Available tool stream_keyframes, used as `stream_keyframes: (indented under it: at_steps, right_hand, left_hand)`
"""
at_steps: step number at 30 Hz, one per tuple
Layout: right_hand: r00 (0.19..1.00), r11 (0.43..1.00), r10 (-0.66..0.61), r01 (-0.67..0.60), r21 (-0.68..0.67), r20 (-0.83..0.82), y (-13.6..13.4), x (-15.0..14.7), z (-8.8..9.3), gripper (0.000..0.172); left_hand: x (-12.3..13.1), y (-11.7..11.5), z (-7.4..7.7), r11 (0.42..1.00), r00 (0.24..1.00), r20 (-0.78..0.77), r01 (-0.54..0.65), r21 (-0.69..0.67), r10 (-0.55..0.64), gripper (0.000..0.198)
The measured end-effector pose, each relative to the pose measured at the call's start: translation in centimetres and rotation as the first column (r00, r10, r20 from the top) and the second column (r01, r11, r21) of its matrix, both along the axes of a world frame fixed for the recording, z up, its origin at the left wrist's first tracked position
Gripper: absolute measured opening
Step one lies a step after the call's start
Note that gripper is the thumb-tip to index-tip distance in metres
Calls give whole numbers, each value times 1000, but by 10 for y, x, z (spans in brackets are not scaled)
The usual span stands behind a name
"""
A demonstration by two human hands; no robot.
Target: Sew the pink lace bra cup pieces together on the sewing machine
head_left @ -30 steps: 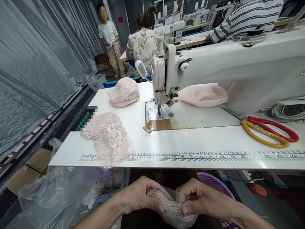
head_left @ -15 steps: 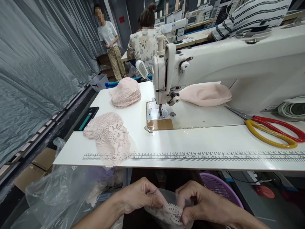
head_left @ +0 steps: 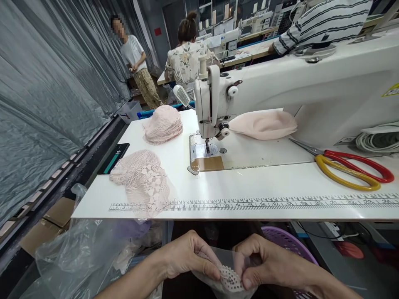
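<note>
Below the table's front edge, a piece of sheer lace fabric [head_left: 231, 279] with a dotted, scalloped edge is stretched between my two hands. My left hand [head_left: 190, 259] pinches it from the left, thumb on top. My right hand [head_left: 264, 261] grips the same lace from the right between thumb and fingers. Part of the fabric hangs down out of the picture. On the table's left, a pale pink lace piece [head_left: 151, 187] droops over the front edge. Behind it sits a stack of pink lace cups [head_left: 164, 124].
A white sewing machine [head_left: 212, 99] stands on the table, a pink fabric piece [head_left: 264, 124] under its arm. Scissors [head_left: 346, 166] with red and yellow handles lie right. A dark phone-like object [head_left: 114, 159] lies left; a purple basket [head_left: 289, 245] stands below. Other people are behind.
My left thumb has slid right and down along the lace, nearer my right hand. The dotted edge shows more openly. The view has shifted slightly.
</note>
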State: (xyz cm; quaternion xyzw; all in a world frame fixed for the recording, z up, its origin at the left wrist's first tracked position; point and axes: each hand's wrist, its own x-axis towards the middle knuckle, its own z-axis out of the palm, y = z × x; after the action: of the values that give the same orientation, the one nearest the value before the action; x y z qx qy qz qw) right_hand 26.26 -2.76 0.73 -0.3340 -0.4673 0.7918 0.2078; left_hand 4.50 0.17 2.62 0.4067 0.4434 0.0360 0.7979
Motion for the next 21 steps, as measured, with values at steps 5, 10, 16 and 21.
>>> stream_keyframes:
  at_steps: [5, 10, 16, 21]
  right_hand:
    - [1000, 1000, 13, -12, 27, -13, -2, 6, -4, 28]
    - [998, 991, 42, -37, 125, -37, -5, 21, 13, 27]
    - [988, 799, -151, 102, 593, 34, 0, 34, 43, 37]
    - [881, 192, -420, 321, 927, -218, 31, 1, 21, 46]
  left_hand:
    - [-1, 3, 2, 1000, 1000, 16, 6, -9, -6, 35]
    - [7, 2, 26, 1000, 999, 22, 25, -15, -24, 34]
    - [26, 14, 93, 973, 969, 143, 181, 143, -201, 29]
    - [39, 50, 94, 962, 996, 36, 65, 265, -77, 37]
